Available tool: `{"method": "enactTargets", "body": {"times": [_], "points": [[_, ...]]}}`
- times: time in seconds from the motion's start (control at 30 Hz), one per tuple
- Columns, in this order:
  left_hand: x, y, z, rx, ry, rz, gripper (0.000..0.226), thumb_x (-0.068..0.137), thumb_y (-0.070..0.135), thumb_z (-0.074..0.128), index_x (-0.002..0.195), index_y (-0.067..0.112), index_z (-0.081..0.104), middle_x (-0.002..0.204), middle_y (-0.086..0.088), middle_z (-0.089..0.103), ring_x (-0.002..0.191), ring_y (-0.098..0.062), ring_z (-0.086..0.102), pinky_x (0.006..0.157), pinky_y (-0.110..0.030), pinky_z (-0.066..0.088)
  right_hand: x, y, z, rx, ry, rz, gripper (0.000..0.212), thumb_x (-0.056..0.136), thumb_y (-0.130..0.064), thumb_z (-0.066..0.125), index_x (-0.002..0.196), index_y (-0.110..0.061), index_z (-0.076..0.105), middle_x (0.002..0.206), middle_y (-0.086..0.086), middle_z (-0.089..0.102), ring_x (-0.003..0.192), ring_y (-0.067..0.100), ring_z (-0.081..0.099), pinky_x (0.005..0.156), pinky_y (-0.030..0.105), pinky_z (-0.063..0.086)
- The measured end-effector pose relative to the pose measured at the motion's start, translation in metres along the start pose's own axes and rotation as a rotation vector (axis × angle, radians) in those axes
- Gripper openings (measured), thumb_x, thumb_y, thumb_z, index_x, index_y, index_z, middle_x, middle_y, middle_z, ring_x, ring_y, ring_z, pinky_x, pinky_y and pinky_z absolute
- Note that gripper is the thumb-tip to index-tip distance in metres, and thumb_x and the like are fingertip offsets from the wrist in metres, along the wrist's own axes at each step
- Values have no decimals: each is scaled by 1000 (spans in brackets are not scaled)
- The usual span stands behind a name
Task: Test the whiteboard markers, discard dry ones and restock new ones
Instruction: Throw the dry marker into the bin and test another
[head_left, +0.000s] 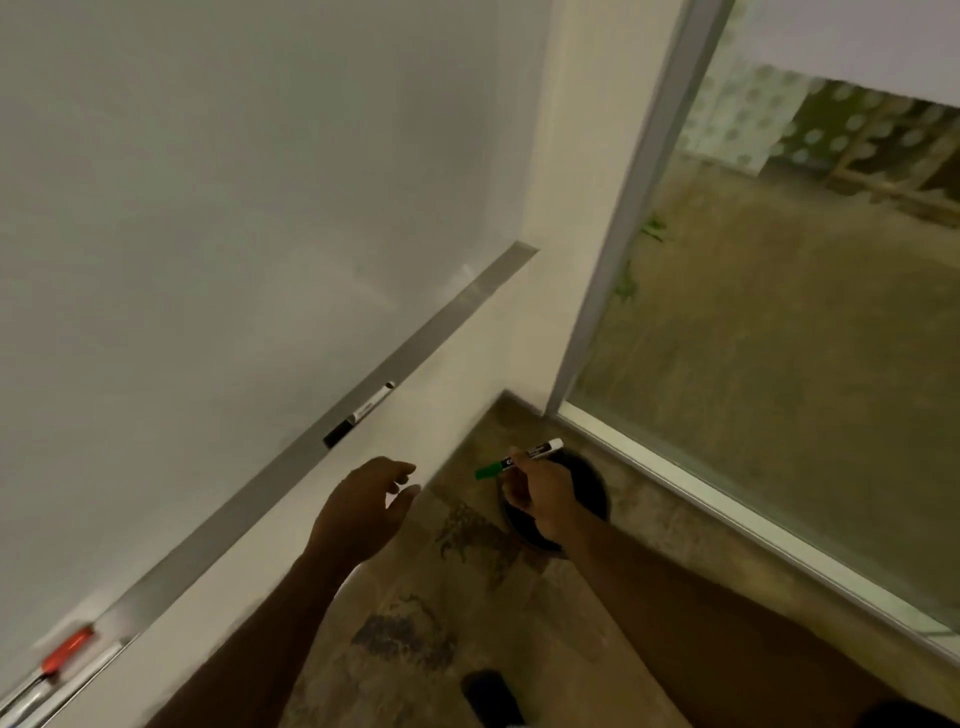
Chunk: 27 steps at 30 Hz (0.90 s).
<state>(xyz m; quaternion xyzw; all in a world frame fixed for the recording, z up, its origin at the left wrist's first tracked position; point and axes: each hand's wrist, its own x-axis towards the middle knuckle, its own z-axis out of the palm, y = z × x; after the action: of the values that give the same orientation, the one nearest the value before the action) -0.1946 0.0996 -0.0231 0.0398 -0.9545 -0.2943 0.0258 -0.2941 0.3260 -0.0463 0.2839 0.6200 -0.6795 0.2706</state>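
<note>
My right hand (540, 499) grips a capped green marker (519, 459), held over a round black bin (587, 483) on the floor. To its left my left hand (366, 506) hovers with spread fingers and holds nothing. A black-capped marker (358, 414) lies on the grey whiteboard tray (441, 322). At the tray's lower left end lie a red-capped marker (67, 649) and other blurred markers (31, 696). The whiteboard (208, 208) fills the upper left.
A white wall strip runs below the tray. A glass door or window with a grey frame (623, 234) stands at the right. The floor is mottled brown stone, with a dark object (491, 699) near the bottom edge.
</note>
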Motion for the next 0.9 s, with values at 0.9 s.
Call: {"method": "enactTargets", "body": {"times": [0.9], "points": [[-22,-21,38,82,-197,-180,30,94,37,58,124,32,58,112,15,59,99,-5,55,87,-26,47,43,28,-57,-765,-139,-162,20,94,-20,65,84,-2,67,75,9,65,63,18,62,64,28,54]]}}
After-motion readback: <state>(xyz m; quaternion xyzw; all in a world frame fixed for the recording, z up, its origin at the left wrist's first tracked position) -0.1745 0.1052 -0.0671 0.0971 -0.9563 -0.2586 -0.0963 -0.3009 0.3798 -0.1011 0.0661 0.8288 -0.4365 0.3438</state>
